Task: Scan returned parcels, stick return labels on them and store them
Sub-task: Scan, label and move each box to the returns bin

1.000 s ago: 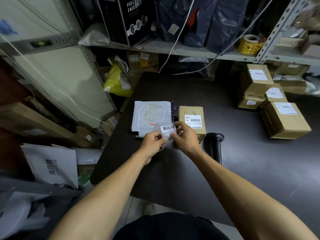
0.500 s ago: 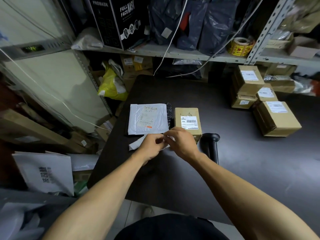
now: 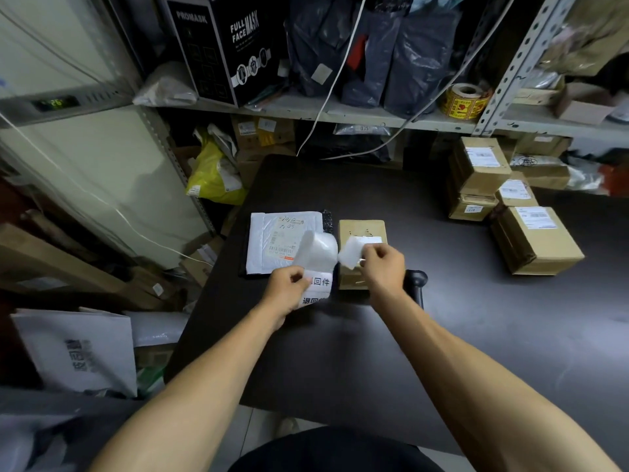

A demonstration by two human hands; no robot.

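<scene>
Label (image 3: 352, 255) between hands, over box (image 3: 361, 229)

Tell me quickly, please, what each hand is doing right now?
Left hand: grips the label strip.
Right hand: pinches a peeled label.

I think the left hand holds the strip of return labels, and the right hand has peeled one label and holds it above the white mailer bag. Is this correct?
Not quite. The head view shows the right hand pinching the peeled label above the small cardboard box, not the white mailer bag beside it. The left hand does hold the strip of return labels.
</scene>
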